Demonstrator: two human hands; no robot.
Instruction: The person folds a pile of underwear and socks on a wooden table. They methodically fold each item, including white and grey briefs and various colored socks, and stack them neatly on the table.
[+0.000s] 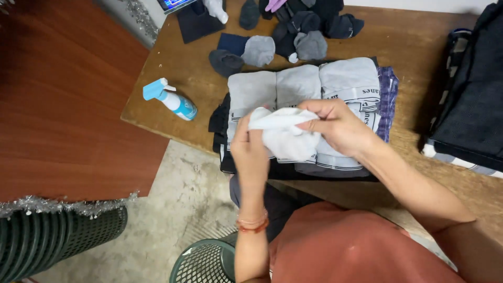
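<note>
Both my hands hold a small white cloth item, likely a sock point(285, 137), above a pile of folded clothes. My left hand point(250, 152) grips its left edge from below. My right hand point(338, 126) pinches its top right part with fingers and thumb. Under them lie three folded grey garments point(301, 84) side by side on a dark stack, with a purple checked cloth point(388, 91) at the stack's right side.
A wooden table point(173, 68) carries a blue and white spray bottle point(173, 101), rolled dark and grey socks point(293, 31) at the back, and a dark folded pile point(471, 99) at the right. Two green mesh baskets point(204, 262) stand on the floor below.
</note>
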